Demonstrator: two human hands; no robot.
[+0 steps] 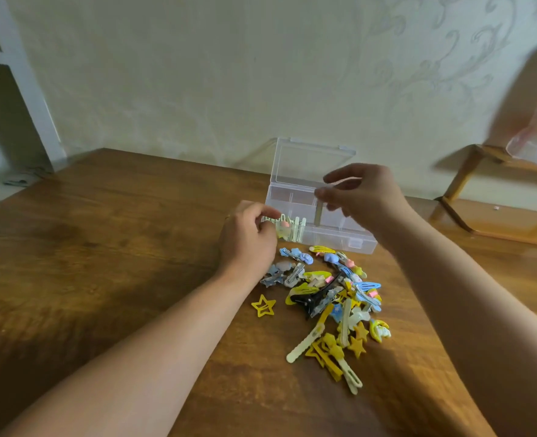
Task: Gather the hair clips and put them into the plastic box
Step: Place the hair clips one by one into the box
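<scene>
Wallpaper with a pale scroll pattern backs a brown wooden bench (103,247), with a white shelf unit (14,89) at the far left and a wooden stool frame (481,190) at the far right.

Going from the left, the left hand (248,238) sits just left of the plastic box (339,238), its fingers closed on a small bunch of pale clips (287,227) that it holds at the box's near-left corner; whether those clips are already inside the wall or just at its edge I cannot tell. The box itself is clear, with its lid standing open toward the wall and dividers splitting it into compartments, most of which look empty through the plastic.

Right of that, the right hand (358,193) hovers over the middle of the box with thumb and fingers pinched on a pale strip-shaped clip (318,212) that hangs down into it (the tip seems to reach a central compartment, though the hand hides part of it).

Nearer the camera, the loose pile of hair clips (336,298) lies on the bench just in front of the box: blue, yellow, cream and one black, with stars and long bars among them. A yellow star clip (263,305) lies by itself at the pile's left edge.

By my reading the job is at an early stage: only a handful are at or in the box, and the bulk of the pile is left to gather.
</scene>
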